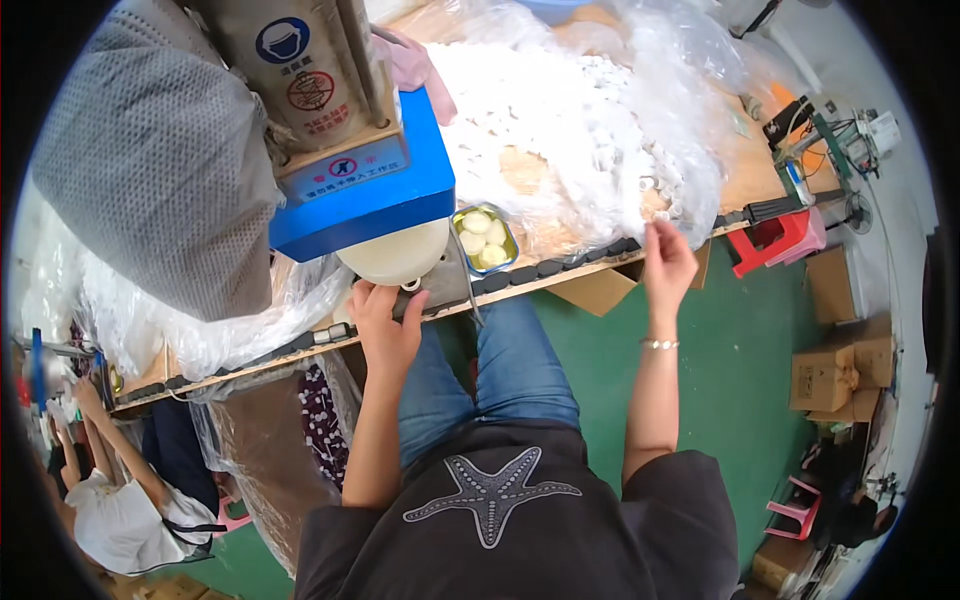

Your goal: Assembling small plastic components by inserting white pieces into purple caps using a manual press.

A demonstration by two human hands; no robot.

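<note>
My left hand (pixel 384 322) is at the base (pixel 447 282) of a bench machine (pixel 362 190) with a blue housing and a cream rounded underside. Its thumb and fingers close around a small white ring (pixel 411 286), with some fingertips hidden under the machine. Out to the right, my right hand (pixel 668 268) is over the table's front edge, thumb and fingers pinched together. What it pinches, if anything, is too small to name. Just beyond those fingertips spreads a heap of small white parts (pixel 590 110) on clear plastic sheeting.
A blue-rimmed dish (pixel 514 253) of pale round pieces stands right of the machine. Grey cloth (pixel 160 170) drapes the machine's left side. Dark padding (pixel 550 267) lines the table edge. Below are an open carton (pixel 597 292) and red stool (pixel 770 243). Another person (pixel 140 515) works at far left.
</note>
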